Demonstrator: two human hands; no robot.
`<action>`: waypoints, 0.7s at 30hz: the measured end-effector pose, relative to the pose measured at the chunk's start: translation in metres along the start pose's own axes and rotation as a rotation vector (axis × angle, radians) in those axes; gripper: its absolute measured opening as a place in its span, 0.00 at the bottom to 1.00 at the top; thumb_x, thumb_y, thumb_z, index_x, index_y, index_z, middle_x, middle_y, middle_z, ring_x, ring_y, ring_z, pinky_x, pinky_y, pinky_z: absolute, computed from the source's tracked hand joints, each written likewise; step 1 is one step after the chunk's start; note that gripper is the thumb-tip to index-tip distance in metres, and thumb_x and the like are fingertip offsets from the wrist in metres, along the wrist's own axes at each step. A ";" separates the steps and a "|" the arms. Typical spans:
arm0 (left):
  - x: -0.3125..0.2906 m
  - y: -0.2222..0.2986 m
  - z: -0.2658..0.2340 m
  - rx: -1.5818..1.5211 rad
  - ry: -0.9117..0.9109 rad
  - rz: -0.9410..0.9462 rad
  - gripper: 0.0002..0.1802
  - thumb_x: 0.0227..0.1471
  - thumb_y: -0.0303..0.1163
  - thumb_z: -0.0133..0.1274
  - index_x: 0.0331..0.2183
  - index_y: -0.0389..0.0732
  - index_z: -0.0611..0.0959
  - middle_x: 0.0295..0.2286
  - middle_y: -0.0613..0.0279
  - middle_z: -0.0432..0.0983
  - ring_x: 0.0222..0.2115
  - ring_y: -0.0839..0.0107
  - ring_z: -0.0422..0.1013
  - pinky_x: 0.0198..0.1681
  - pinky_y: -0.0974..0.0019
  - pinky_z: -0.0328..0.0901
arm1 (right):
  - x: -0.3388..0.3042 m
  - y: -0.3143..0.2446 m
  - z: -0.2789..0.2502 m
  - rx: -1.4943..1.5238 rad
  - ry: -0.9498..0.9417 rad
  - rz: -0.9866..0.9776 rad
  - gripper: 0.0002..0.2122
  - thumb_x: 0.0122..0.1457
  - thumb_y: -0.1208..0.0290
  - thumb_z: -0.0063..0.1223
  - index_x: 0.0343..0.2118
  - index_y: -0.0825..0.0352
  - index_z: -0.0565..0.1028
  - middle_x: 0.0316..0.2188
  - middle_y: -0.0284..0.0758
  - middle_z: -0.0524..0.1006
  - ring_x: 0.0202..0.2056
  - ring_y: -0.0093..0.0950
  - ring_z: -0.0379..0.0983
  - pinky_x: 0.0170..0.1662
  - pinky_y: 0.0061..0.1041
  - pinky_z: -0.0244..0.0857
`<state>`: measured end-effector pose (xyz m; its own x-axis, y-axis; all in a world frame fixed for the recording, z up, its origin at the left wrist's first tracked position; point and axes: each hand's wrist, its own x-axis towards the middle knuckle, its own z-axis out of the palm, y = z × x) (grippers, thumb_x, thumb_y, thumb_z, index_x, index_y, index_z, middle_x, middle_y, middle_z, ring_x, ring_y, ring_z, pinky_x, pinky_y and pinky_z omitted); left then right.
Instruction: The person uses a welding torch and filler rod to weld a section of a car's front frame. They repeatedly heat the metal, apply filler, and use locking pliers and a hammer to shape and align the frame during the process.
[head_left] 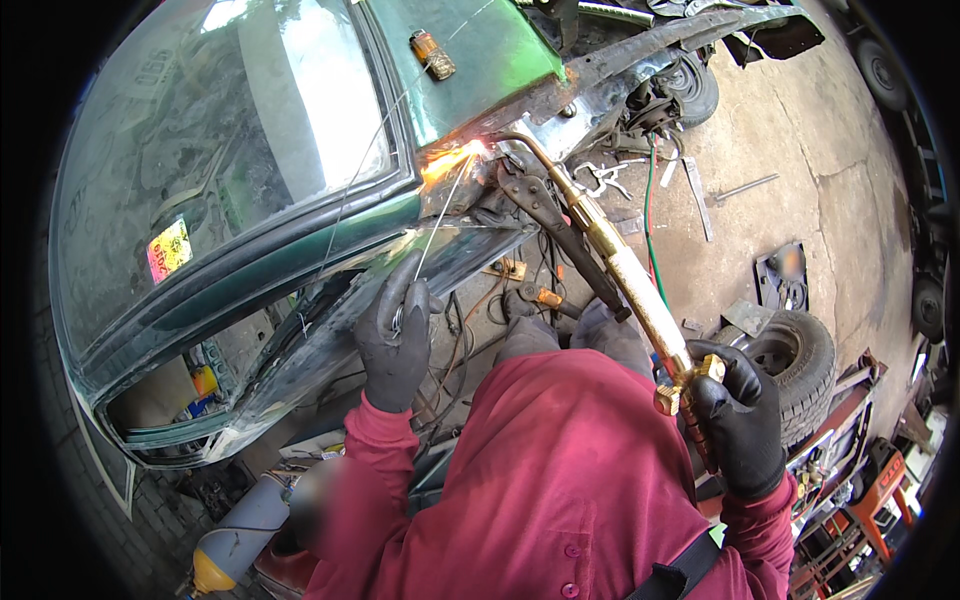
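Note:
My right hand (740, 415), in a black glove, is closed around the lower end of a long brass gas torch (620, 255). The torch's bent tip meets the car's green body below the windscreen corner, where a bright orange flame (455, 162) and sparks flare. In my gloved left hand (396, 340) a thin filler rod (441, 222) is pinched, its far end reaching into the glow. Beside the flame, locking pliers (550, 215) are fixed at the panel edge, their handles pointing down toward me. The exact joint being heated is hidden by glare.
An orange-and-black cylindrical object (432, 54) lies on the green bonnet (480, 85). On the concrete are a loose tyre (795, 370), metal strips, a clamp (602, 180) and a red-and-green hose pair (652, 225). Cables lie near my feet; a grey gas cylinder (240, 525) is at lower left.

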<state>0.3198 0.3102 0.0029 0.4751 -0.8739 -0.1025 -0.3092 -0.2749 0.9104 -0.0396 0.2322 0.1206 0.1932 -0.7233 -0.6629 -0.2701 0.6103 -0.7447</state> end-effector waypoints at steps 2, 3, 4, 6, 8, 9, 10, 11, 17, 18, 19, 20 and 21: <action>0.000 0.000 -0.001 0.034 -0.002 0.008 0.22 0.70 0.23 0.49 0.63 0.34 0.79 0.40 0.54 0.84 0.34 0.75 0.77 0.37 0.68 0.70 | 0.000 0.002 0.000 -0.004 0.001 -0.010 0.17 0.69 0.70 0.58 0.56 0.73 0.79 0.42 0.32 0.84 0.38 0.17 0.77 0.44 0.22 0.73; 0.000 -0.001 -0.001 0.031 -0.004 -0.002 0.22 0.70 0.22 0.49 0.63 0.34 0.79 0.40 0.54 0.83 0.34 0.75 0.77 0.37 0.68 0.70 | 0.001 0.003 0.000 -0.018 0.002 -0.046 0.17 0.69 0.70 0.59 0.56 0.73 0.79 0.42 0.32 0.83 0.38 0.17 0.77 0.43 0.22 0.73; 0.000 -0.001 -0.001 0.040 -0.002 0.018 0.22 0.70 0.22 0.49 0.63 0.34 0.79 0.39 0.54 0.83 0.33 0.75 0.77 0.37 0.69 0.70 | 0.002 0.003 0.000 -0.038 0.002 -0.085 0.17 0.68 0.70 0.59 0.56 0.73 0.79 0.42 0.32 0.83 0.38 0.17 0.76 0.43 0.22 0.73; 0.001 -0.001 0.000 0.030 0.001 0.034 0.22 0.70 0.22 0.49 0.63 0.34 0.79 0.39 0.55 0.83 0.33 0.75 0.76 0.36 0.69 0.70 | 0.002 0.004 0.000 -0.037 0.001 -0.087 0.17 0.68 0.69 0.59 0.56 0.73 0.79 0.42 0.33 0.83 0.38 0.17 0.76 0.43 0.21 0.72; 0.001 -0.002 0.000 0.051 -0.002 0.048 0.22 0.70 0.22 0.49 0.63 0.33 0.79 0.39 0.55 0.83 0.33 0.75 0.76 0.36 0.69 0.69 | 0.002 0.004 0.001 -0.010 -0.001 -0.075 0.17 0.68 0.69 0.59 0.56 0.73 0.79 0.41 0.33 0.83 0.37 0.17 0.75 0.41 0.20 0.72; 0.001 -0.002 0.000 0.046 -0.006 0.049 0.22 0.70 0.22 0.49 0.63 0.33 0.79 0.39 0.55 0.83 0.33 0.75 0.76 0.36 0.69 0.69 | 0.001 0.003 0.001 0.019 -0.001 -0.060 0.17 0.68 0.69 0.59 0.56 0.73 0.79 0.41 0.32 0.83 0.36 0.17 0.75 0.40 0.20 0.71; 0.001 -0.002 0.000 0.052 -0.006 0.046 0.22 0.70 0.22 0.48 0.63 0.33 0.79 0.39 0.55 0.83 0.33 0.75 0.77 0.36 0.69 0.69 | 0.000 0.002 0.001 0.052 -0.009 -0.049 0.17 0.68 0.69 0.59 0.57 0.73 0.79 0.40 0.32 0.83 0.35 0.16 0.75 0.39 0.19 0.71; 0.001 -0.002 0.000 0.046 -0.006 0.040 0.22 0.70 0.22 0.48 0.63 0.33 0.79 0.38 0.55 0.83 0.33 0.75 0.77 0.36 0.69 0.69 | 0.000 0.001 0.001 0.043 -0.002 -0.025 0.18 0.68 0.69 0.59 0.57 0.73 0.78 0.39 0.32 0.82 0.34 0.16 0.74 0.39 0.19 0.70; 0.001 -0.002 -0.001 0.034 -0.011 0.010 0.23 0.70 0.22 0.48 0.63 0.33 0.79 0.39 0.56 0.83 0.34 0.75 0.77 0.36 0.69 0.70 | -0.001 -0.002 0.001 0.028 0.002 -0.002 0.18 0.68 0.69 0.59 0.57 0.73 0.78 0.37 0.30 0.82 0.31 0.15 0.73 0.35 0.18 0.68; 0.001 -0.001 -0.001 0.030 -0.014 -0.023 0.23 0.70 0.21 0.49 0.63 0.33 0.79 0.39 0.56 0.83 0.34 0.76 0.77 0.36 0.69 0.70 | -0.001 -0.002 0.001 0.026 -0.001 -0.001 0.18 0.68 0.69 0.59 0.57 0.73 0.78 0.37 0.31 0.82 0.31 0.15 0.73 0.36 0.18 0.69; 0.001 -0.001 -0.001 0.039 -0.011 -0.008 0.23 0.70 0.21 0.49 0.63 0.33 0.79 0.39 0.55 0.83 0.34 0.76 0.77 0.36 0.69 0.70 | -0.001 -0.001 0.000 0.024 -0.004 0.000 0.18 0.68 0.69 0.59 0.57 0.73 0.78 0.37 0.31 0.82 0.32 0.15 0.73 0.36 0.18 0.69; 0.001 -0.001 -0.001 0.035 -0.009 -0.010 0.23 0.70 0.21 0.49 0.63 0.33 0.79 0.40 0.55 0.83 0.34 0.76 0.77 0.36 0.69 0.70 | 0.000 -0.001 0.000 0.018 -0.001 -0.006 0.18 0.68 0.69 0.59 0.57 0.73 0.78 0.38 0.31 0.82 0.33 0.16 0.74 0.38 0.19 0.70; 0.001 -0.001 -0.001 0.020 -0.010 -0.031 0.23 0.69 0.21 0.49 0.63 0.33 0.79 0.40 0.55 0.83 0.34 0.76 0.76 0.36 0.70 0.69 | 0.000 -0.001 0.000 0.013 0.002 -0.011 0.18 0.68 0.69 0.59 0.57 0.73 0.78 0.39 0.31 0.82 0.35 0.16 0.75 0.39 0.20 0.71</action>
<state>0.3209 0.3102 0.0024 0.4765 -0.8687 -0.1351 -0.3110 -0.3103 0.8983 -0.0392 0.2319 0.1213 0.1941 -0.7309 -0.6543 -0.2558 0.6062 -0.7530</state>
